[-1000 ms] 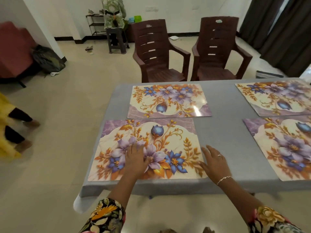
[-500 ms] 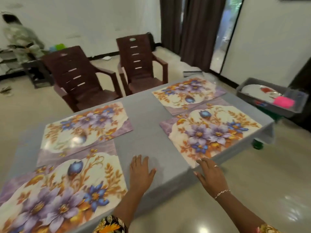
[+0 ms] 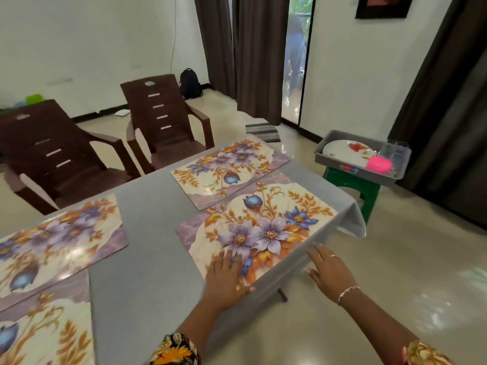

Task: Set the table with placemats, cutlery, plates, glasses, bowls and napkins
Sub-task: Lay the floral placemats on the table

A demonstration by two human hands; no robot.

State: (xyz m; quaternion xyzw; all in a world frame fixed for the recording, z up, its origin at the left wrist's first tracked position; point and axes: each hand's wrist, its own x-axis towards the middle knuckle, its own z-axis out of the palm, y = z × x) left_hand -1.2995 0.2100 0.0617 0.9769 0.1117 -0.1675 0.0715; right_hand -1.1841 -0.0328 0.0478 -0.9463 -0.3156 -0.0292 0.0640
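Placemat, near right (image 3: 266, 227): left hand (image 3: 226, 277) flat on its near corner, fingers straight, gripping nothing. Right hand (image 3: 329, 270) spread, empty, just beside it, off table (image 3: 147, 259) edge. Step: final straightening, approx. done. Next, prob.: plates (image 3: 340, 151) in tray (image 3: 326, 160), far right; needs walk over.

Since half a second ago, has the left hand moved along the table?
Yes. The left hand was on the bare grey tablecloth; it now rests flat on the near right placemat, further right.
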